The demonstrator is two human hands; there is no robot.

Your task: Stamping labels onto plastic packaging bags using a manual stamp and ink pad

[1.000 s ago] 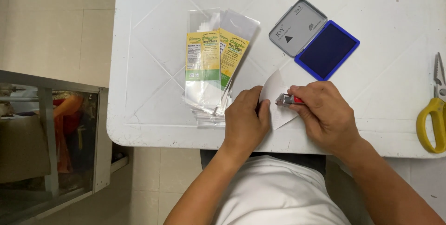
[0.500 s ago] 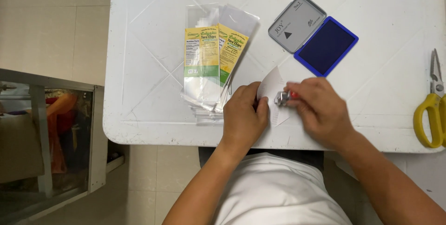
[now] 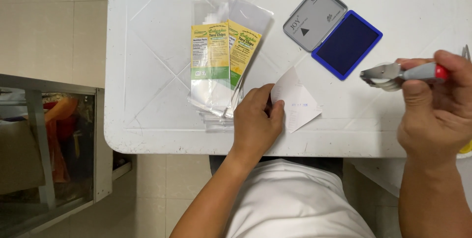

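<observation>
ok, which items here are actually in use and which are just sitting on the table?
In use:
- stamp, held in the right hand
- white paper slip, pinned by the left hand
- open blue ink pad

Lying about:
- stack of clear packets with yellow-green labels

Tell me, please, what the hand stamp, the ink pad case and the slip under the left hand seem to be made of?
Hand stamp: shiny metal frame by its glint, with a grey and red grip, probably plastic. Ink pad case: grey lid looks like painted metal or plastic; matte blue pad, likely felt. Slip: thin white paper, lying flat with a faint print.
</observation>
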